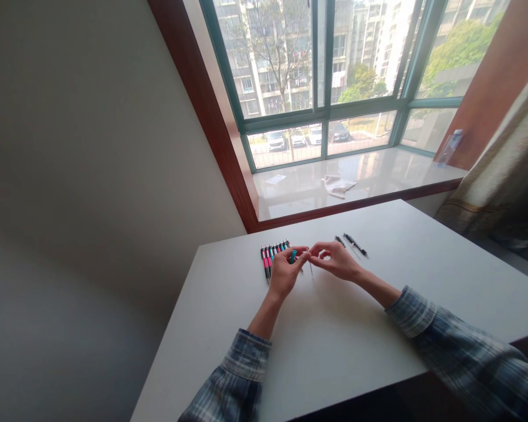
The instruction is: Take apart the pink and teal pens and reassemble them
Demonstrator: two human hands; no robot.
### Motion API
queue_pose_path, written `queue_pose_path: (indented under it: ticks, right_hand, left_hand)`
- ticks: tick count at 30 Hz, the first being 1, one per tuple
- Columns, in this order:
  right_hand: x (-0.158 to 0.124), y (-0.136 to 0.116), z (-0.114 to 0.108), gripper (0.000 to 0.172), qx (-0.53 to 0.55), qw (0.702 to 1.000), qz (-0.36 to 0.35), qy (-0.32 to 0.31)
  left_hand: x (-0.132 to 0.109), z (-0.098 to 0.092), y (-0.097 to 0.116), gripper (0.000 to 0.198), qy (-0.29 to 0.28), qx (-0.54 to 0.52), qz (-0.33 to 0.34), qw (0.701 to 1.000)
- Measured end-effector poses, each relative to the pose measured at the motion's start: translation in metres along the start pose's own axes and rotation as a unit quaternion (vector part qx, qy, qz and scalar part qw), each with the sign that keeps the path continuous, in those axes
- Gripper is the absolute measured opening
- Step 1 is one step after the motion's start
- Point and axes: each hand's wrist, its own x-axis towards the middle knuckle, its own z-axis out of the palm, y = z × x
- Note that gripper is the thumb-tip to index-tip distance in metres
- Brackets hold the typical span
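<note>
My left hand [284, 274] is closed around a short teal pen barrel [293, 256], held above the white table. Its thumb and forefinger meet the fingertips of my right hand [335, 261], which is closed in a pinch. A thin pen refill [311, 269] points down from where the fingertips come together. Which hand bears the refill's weight is hard to see, and its upper end is covered by fingers. Just beyond my left hand lies a row of several click pens [266, 261] in pink, teal and black, partly hidden by that hand.
Past my right hand, a black pen [355, 245] and a smaller black pen part [339, 240] lie on the white table [334, 340], with a thin clear piece between them. A cloth [338, 186] and a plastic bottle [449, 148] are on the windowsill. A wall rises at left.
</note>
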Motion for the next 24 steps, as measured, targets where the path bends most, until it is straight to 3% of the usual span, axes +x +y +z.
queue_pose_path:
  ticks: [7,16,24]
  right_hand:
    - [-0.001,0.003,0.003,0.028,0.003,1.000,0.007,-0.008]
    - [-0.014,-0.008,0.013,0.020,-0.017,0.999,0.026,0.022]
    - [-0.039,-0.007,-0.014,0.018,-0.200,0.974,0.053,0.091]
  left_hand:
    - [0.001,-0.002,0.003,0.028,-0.003,0.041,0.024,0.999]
    - [0.005,-0.004,0.005,0.039,0.064,-0.159,-0.064,0.983]
    - [0.008,-0.012,0.003,0.041,0.150,-0.185,-0.068,0.969]
